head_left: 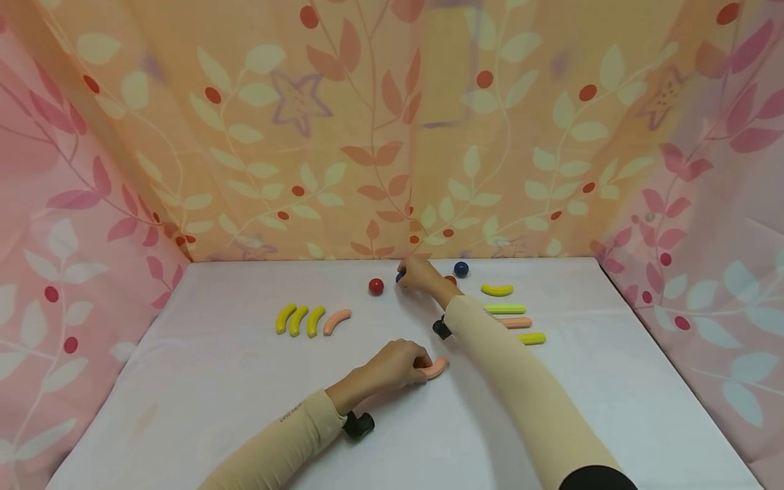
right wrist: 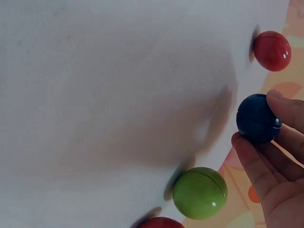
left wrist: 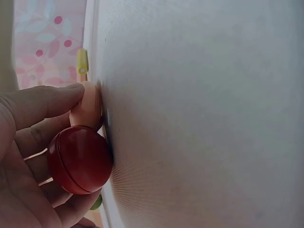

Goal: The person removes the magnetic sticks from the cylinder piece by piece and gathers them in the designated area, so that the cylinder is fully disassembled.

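Observation:
My left hand [head_left: 398,364] pinches a salmon-pink curved stick [head_left: 436,368] low over the white table. In the left wrist view, a red ball [left wrist: 80,160] with a seam line sits in front of the stick's near end, inside the cupped fingers; the head view hides it. At the table's back, my right hand [head_left: 422,274] holds a blue ball [right wrist: 256,118] between thumb and fingers. A green ball [right wrist: 199,192] lies close by, hidden from the head camera. To the left of the right hand is a red ball [head_left: 376,286]; another red ball [head_left: 450,280] is partly covered by the wrist.
Three yellow curved sticks [head_left: 299,320] and a salmon curved stick [head_left: 337,322] stand in a row at left. At right lie a yellow curved stick [head_left: 497,290] and straight lime [head_left: 505,309], salmon [head_left: 517,322] and yellow [head_left: 531,338] sticks. Another blue ball [head_left: 461,269] is near the back edge.

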`<state>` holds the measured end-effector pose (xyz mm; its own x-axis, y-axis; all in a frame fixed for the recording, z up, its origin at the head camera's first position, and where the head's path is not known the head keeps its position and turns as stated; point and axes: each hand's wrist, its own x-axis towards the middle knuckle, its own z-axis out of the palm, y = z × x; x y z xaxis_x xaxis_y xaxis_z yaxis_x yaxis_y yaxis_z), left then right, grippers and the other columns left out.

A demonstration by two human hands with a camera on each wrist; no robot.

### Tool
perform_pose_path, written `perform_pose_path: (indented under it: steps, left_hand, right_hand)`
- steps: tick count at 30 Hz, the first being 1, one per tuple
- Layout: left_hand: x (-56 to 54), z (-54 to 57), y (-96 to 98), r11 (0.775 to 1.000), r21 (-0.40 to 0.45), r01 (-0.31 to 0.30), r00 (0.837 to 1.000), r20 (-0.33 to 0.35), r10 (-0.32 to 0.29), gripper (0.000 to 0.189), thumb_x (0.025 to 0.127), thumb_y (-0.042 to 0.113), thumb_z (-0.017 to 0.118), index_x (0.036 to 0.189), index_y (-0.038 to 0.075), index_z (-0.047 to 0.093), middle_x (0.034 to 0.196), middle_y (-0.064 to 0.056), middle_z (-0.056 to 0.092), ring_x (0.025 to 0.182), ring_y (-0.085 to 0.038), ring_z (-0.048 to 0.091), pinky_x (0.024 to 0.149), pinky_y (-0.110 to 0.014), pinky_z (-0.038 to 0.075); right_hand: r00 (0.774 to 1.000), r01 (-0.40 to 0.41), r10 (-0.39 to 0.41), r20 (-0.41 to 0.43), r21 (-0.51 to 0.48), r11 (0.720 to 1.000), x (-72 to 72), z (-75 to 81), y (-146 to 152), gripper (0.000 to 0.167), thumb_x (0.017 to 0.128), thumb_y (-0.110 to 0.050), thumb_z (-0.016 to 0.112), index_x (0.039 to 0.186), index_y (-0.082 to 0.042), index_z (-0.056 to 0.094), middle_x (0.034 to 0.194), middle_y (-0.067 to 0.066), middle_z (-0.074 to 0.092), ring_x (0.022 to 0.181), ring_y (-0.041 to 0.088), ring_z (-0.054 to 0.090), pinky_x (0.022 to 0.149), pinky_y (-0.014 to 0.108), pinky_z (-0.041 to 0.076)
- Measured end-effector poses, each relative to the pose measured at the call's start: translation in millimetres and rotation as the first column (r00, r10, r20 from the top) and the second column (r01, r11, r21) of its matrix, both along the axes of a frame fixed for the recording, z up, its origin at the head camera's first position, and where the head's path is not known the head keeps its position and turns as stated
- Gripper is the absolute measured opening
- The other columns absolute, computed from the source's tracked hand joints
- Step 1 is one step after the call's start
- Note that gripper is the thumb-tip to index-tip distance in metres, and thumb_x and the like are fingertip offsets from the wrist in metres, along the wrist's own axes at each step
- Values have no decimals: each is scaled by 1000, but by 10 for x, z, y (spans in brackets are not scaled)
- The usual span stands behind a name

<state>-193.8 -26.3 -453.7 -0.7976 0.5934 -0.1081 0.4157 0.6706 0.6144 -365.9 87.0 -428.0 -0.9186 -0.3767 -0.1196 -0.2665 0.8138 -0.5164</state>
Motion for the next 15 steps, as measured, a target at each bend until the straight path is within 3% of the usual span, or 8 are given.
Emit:
perform_pose_path:
  steps: [7,15]
  left_hand:
    - [-8,-11,6,1000,-13,18,1000,-24,-19,9,82,15,78,90,17,76,77,14,66,72,1,52,70,-17,42]
    - [-4,-17,0,1000,-29,13,999,-45,-14,11,81,16,78,91,15,76,77,13,66,72,1,52,73,-18,43]
  right_hand:
    - [1000,9,-10,16,49,999,17,-41,-49,35,85,-13,75,116,2,68,109,14,68,98,24,60,97,38,51]
    - [999,20,-21,42,37,999,39,-67,-73,40,86,-13,73,122,3,65,116,16,67,104,25,61,100,39,50]
